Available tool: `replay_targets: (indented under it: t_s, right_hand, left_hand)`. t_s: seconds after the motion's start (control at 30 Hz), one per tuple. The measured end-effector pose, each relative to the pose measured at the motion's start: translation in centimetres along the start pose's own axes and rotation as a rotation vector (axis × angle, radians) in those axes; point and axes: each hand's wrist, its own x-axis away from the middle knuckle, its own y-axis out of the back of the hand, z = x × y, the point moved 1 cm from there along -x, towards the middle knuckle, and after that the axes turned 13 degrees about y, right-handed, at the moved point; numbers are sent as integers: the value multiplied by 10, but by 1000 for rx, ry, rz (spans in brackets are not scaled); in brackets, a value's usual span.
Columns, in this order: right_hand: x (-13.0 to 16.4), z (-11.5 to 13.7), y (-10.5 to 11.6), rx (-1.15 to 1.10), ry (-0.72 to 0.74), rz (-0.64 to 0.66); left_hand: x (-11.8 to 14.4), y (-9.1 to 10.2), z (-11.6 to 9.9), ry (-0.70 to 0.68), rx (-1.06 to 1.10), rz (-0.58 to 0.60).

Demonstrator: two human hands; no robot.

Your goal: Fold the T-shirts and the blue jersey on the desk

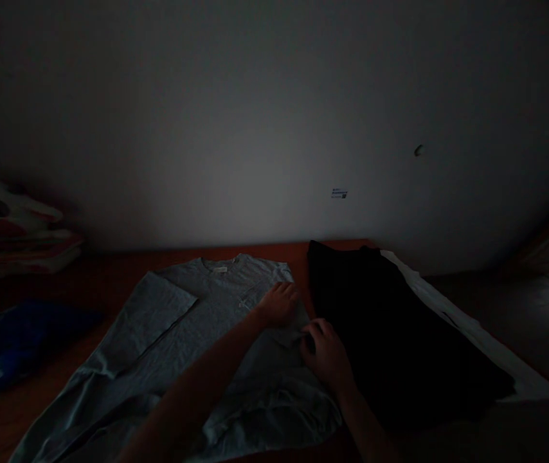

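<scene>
A grey T-shirt lies spread out, its collar toward the wall and a small light print on its chest. The sleeve on its left side is laid flat over the body. My left hand is on the shirt near the right shoulder, fingers curled onto the fabric. Closer to me, my right hand pinches the cloth at the shirt's right edge, thumb and fingers bent around it. Loose folds bunch up below the two hands. Fingertips of the left hand are partly hidden and dim.
Black clothing lies to the right, over a white cloth. At left are a blue garment with white print and a stack of folded bedding. The reddish-brown surface meets a grey wall.
</scene>
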Motion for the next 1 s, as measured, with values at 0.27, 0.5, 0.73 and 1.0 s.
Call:
replay_targets:
  t_s: [0.27, 0.5, 0.73, 1.0]
  right_hand:
    - [2, -3, -3, -54, 43, -96]
    - [3, -9, -6, -90, 99, -109]
    - [4, -16, -12, -86, 131, -132]
    - [4, -17, -14, -131, 85, -103]
  left_hand:
    - [150, 70, 51, 160, 135, 28]
    - [325, 86, 93, 581, -59, -181]
    - [360, 80, 92, 704, -23, -204]
    - [353, 90, 87, 753, 63, -260]
